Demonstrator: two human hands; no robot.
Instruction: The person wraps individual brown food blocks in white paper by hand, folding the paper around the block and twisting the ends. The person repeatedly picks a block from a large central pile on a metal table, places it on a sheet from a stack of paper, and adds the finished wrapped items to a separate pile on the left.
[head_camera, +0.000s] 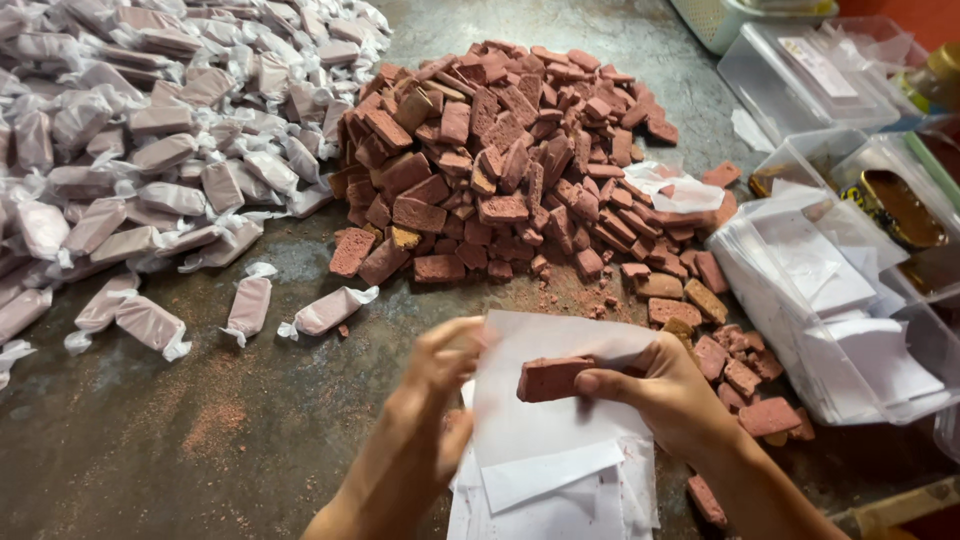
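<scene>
My right hand (668, 392) pinches a reddish-brown rectangular block (552, 378) against a white paper sheet (545, 420). My left hand (440, 385) grips that sheet's left edge, lifting it off a small stack of white papers (560, 495) at the bottom centre. Just beyond my hands lies a big pile of the same bare reddish-brown blocks (500, 160) on the dark worktop (200, 430).
A heap of paper-wrapped blocks (130, 150) fills the upper left, with a few strays near it. A clear plastic tray of white paper sheets (830, 300) stands at the right, with more clear containers (800, 75) behind it. Loose blocks (740, 375) lie beside my right hand.
</scene>
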